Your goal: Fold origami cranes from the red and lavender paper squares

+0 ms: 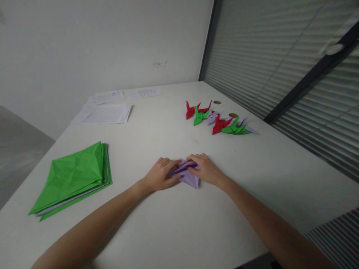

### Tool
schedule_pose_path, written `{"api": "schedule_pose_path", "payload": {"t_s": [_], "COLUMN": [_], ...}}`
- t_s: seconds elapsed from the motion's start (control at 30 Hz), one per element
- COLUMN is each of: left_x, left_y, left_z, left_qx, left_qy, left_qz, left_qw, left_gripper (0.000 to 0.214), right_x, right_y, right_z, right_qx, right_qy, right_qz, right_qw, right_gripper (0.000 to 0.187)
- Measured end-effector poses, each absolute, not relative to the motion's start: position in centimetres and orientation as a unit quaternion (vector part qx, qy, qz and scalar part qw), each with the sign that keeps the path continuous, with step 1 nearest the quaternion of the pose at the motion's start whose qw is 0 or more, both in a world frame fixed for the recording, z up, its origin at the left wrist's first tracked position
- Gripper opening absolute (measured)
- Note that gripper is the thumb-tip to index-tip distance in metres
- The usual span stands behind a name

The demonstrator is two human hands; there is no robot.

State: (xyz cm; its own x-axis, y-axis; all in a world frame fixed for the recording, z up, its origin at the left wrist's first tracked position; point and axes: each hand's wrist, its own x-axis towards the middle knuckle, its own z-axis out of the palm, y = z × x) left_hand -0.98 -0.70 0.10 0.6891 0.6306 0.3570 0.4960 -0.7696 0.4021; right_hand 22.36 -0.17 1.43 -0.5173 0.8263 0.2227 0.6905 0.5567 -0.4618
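A partly folded piece of purple origami paper (190,178) lies on the white table, between my two hands. My left hand (162,175) grips its left side, thumb toward me and fingers on the far side. At the upper right, my right hand (206,168) pinches a raised flap between thumb and fingers. One pointed corner of the paper faces me. The fingers hide parts of the far and left edges.
Folded paper cranes, including a red crane (220,125) and a green crane (199,116), stand at the back right. A stack of creased green sheets (75,168) lies left. Printed papers (105,113) are at the back left. Window blinds (266,56) border the right side.
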Motion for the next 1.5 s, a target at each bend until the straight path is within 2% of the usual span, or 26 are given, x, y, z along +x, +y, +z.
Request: {"api": "schedule_pose_path", "payload": {"t_s": [0.13,0.3,0.43,0.83,1.07,1.27,1.5], "left_x": [-1.0,-0.8,-0.7,-1.0,-1.0,-1.2,-1.2], "left_y": [-0.7,-0.8,-0.8,-0.7,-0.7,-0.6,-0.5], "left_z": [0.3,0.4,0.3,0.8,0.8,0.5,0.4], "left_qx": [0.920,0.932,0.931,0.941,0.953,0.961,0.968], "left_qy": [0.271,0.277,0.297,0.251,0.244,0.209,0.180], "left_qz": [0.238,0.203,0.191,0.190,0.158,0.156,0.151], "left_qw": [0.152,0.115,0.096,0.127,0.085,0.088,0.090], "left_gripper": [0.051,0.059,0.056,0.052,0.052,0.041,0.039], "right_x": [22.7,23.0,23.2,24.1,24.6,24.5,24.3], "right_y": [-0.1,-0.1,-0.2,0.7,1.0,0.6,0.4], "right_z": [1.6,1.3,1.2,1.8,2.1,2.4,2.8], "right_qx": [-0.428,-0.403,-0.378,-0.330,-0.315,-0.303,-0.310], "right_qy": [-0.861,-0.889,-0.904,-0.915,-0.917,-0.918,-0.917], "right_qz": [0.195,0.169,0.153,0.171,0.197,0.218,0.226], "right_qw": [0.191,0.139,0.131,0.155,0.146,0.135,0.111], "right_gripper": [0.029,0.034,0.041,0.036,0.031,0.031,0.025]}}
